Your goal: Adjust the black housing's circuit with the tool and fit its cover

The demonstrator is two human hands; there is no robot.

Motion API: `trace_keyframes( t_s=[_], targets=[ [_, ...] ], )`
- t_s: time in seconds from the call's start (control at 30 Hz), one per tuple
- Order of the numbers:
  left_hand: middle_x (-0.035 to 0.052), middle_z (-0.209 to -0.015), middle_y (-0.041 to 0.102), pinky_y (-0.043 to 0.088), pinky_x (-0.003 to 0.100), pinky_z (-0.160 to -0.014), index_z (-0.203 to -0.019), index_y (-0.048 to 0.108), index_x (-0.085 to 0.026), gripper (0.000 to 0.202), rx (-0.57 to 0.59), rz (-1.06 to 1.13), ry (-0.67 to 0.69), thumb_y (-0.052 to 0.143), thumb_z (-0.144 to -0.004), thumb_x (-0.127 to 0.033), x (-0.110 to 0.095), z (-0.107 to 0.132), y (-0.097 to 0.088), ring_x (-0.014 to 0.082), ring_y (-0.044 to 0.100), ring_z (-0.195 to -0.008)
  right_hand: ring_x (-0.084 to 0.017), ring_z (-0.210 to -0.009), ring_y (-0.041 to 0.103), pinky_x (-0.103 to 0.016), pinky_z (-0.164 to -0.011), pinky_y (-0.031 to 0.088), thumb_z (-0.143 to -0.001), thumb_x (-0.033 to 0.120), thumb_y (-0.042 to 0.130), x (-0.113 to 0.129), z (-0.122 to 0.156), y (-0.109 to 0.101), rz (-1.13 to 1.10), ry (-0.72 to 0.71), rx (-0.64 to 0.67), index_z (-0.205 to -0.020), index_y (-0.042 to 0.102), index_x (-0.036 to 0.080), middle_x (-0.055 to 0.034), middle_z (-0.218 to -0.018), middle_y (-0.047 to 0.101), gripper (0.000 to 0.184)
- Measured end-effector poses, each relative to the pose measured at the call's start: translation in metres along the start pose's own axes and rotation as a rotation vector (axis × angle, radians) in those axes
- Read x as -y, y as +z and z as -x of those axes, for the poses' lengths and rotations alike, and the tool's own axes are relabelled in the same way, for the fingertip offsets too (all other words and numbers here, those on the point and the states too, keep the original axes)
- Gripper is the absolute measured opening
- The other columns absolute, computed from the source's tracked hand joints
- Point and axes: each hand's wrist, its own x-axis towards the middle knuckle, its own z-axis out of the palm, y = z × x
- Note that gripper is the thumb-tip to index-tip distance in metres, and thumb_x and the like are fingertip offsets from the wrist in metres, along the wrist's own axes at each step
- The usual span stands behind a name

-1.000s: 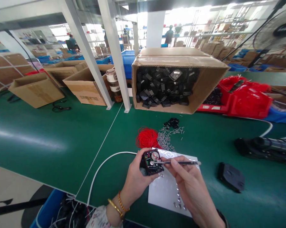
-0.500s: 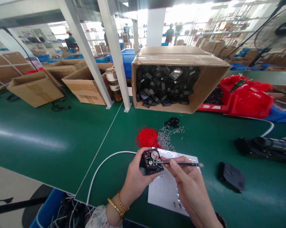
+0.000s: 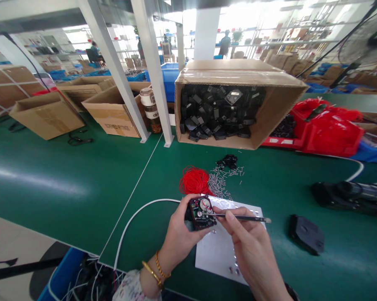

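Note:
My left hand (image 3: pixel 179 238) grips a small black housing (image 3: pixel 201 212) with its insides open, showing a round metal part and red wire. My right hand (image 3: pixel 249 246) pinches thin tweezers (image 3: pixel 238 218), whose tip touches the inside of the housing. Both hands hover over a white sheet (image 3: pixel 218 251) that carries several small metal parts. Just beyond it lie a bundle of red wire (image 3: pixel 193 180) and a scatter of small metal pins (image 3: pixel 221 182).
A tipped cardboard box (image 3: pixel 270 113) full of black housings lies behind on the green table (image 3: pixel 66 175). A black cover (image 3: pixel 306 234) and a dark tool (image 3: pixel 348 194) lie to the right, red bins (image 3: pixel 326 129) beyond. A white cable (image 3: pixel 128 228) curves left.
The view shifted slightly; the tweezers' rear end dropped a little. Both hands stay on the housing and tweezers in nearly the same place.

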Motion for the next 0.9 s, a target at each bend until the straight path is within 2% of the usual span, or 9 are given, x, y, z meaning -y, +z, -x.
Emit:
trace_keyframes(
  t_s=[0.23, 0.47, 0.6, 0.77, 0.9],
  targets=[
    [-0.0001, -0.118, 0.058, 0.044, 0.032, -0.097, -0.12, 0.046, -0.027, 0.067, 0.0, -0.005, 0.004, 0.077, -0.065, -0.007, 0.001, 0.0, 0.0, 0.0197, 0.055, -0.11, -0.024, -0.094, 0.063, -0.035, -0.085, 0.048, -0.069, 0.037, 0.079, 0.0, 0.0, 0.002, 0.001, 0.002, 0.002, -0.074, 0.065, 0.019, -0.0085, -0.09, 0.072, 0.023],
    [-0.0022, -0.117, 0.059, 0.044, 0.029, -0.096, -0.12, 0.046, -0.028, 0.067, -0.01, -0.012, 0.009, 0.078, -0.065, -0.007, 0.003, 0.001, 0.001, 0.0175, 0.056, -0.108, -0.026, -0.091, 0.064, -0.04, -0.085, 0.047, -0.067, 0.039, 0.08, -0.001, 0.0, 0.001, 0.011, 0.003, -0.01, -0.075, 0.064, 0.019, -0.0092, -0.088, 0.072, 0.027],
    [-0.0027, -0.116, 0.059, 0.044, 0.029, -0.096, -0.12, 0.045, -0.028, 0.069, -0.014, -0.014, 0.014, 0.078, -0.063, -0.005, 0.004, 0.001, 0.001, 0.0172, 0.056, -0.108, -0.024, -0.09, 0.064, -0.038, -0.085, 0.047, -0.069, 0.04, 0.079, -0.002, 0.0, 0.0, 0.046, -0.012, -0.005, -0.075, 0.064, 0.018, -0.0088, -0.088, 0.072, 0.027],
    [0.0007, -0.121, 0.056, 0.042, 0.035, -0.1, -0.123, 0.043, -0.027, 0.072, -0.017, -0.025, 0.016, 0.078, -0.064, -0.007, 0.01, 0.0, 0.001, 0.0208, 0.053, -0.113, -0.025, -0.088, 0.064, -0.04, -0.084, 0.047, -0.071, 0.04, 0.077, -0.001, 0.004, -0.001, 0.088, -0.031, 0.0, -0.078, 0.064, 0.018, -0.0089, -0.09, 0.071, 0.027],
    [0.0064, -0.135, 0.044, 0.035, 0.044, -0.107, -0.135, 0.029, -0.029, 0.083, -0.059, -0.055, 0.094, 0.078, -0.069, -0.015, 0.023, 0.003, 0.002, 0.0254, 0.043, -0.125, -0.026, -0.092, 0.064, -0.041, -0.085, 0.048, -0.077, 0.038, 0.073, 0.0, 0.003, -0.003, 0.14, -0.071, 0.021, -0.083, 0.064, 0.018, -0.0091, -0.094, 0.07, 0.023]
  ],
)
